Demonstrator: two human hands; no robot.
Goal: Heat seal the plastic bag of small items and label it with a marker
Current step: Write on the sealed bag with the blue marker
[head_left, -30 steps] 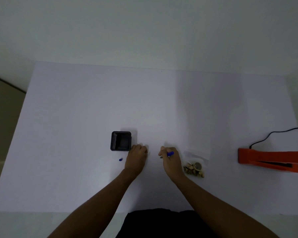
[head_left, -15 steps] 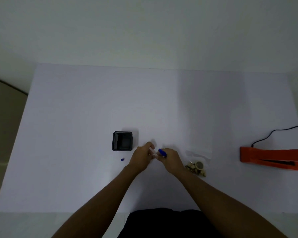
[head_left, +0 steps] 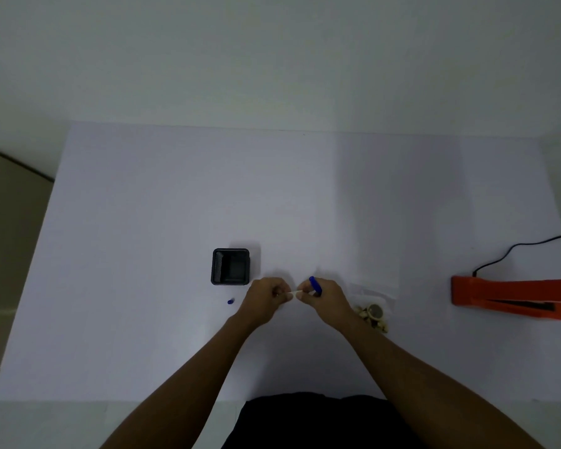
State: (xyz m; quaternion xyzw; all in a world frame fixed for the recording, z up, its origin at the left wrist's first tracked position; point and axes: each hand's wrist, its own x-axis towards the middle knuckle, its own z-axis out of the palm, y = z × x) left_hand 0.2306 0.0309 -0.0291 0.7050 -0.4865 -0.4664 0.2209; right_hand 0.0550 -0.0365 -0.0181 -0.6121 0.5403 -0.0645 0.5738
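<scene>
Both hands meet on the marker, near the table's front edge.
My left hand (head_left: 266,298) and right hand (head_left: 326,296) pinch the white marker (head_left: 305,288), blue end up. Bag of small items (head_left: 374,307) lies just beside my right wrist; blue cap (head_left: 230,301) and black holder (head_left: 231,266) left; orange heat sealer (head_left: 512,294) at the table's (head_left: 143,205) right edge.

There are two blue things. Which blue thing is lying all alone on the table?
The tiny blue cap, lying by itself just below the black box. The other blue piece sticks up from the right hand.
</scene>
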